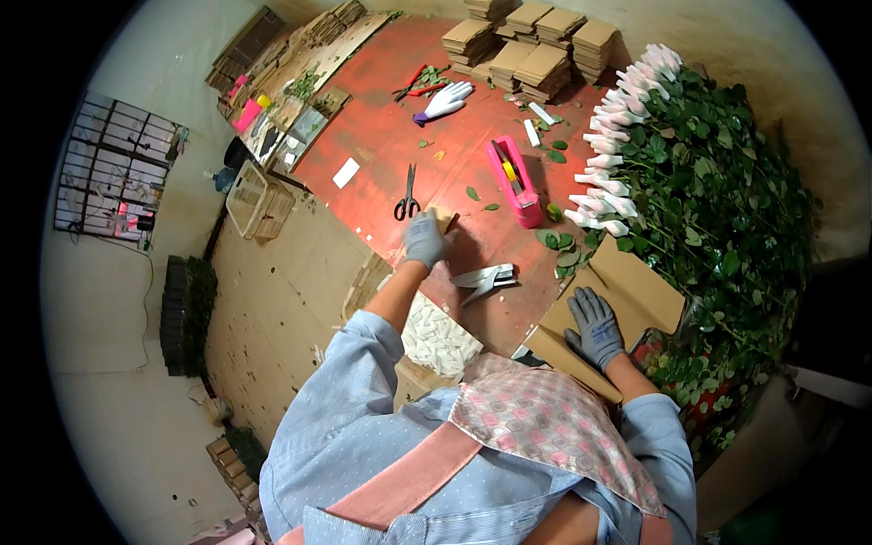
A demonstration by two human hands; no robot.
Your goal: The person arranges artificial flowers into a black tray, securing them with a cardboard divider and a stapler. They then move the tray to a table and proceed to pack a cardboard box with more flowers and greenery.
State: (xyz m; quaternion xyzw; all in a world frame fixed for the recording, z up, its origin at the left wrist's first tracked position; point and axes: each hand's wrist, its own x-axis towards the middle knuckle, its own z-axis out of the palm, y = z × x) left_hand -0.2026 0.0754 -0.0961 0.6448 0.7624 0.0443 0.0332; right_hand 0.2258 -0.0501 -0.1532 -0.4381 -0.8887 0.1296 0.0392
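Observation:
My left hand, in a grey glove, has its fingers curled on a small brown piece, perhaps cardboard, just below black-handled scissors. My right hand, also gloved, lies open and flat on a folded brown cardboard sheet at the table's near right. Between my hands is a white and silver stapler. A pink tape dispenser stands beyond it. Beside the cardboard, many rose stems with white-wrapped heads lie heaped along the right.
The red table holds cardboard stacks, red-handled cutters, a white-purple glove and loose leaves. A box of white wrappings sits below the near edge. A cluttered bench and plastic crate are at left.

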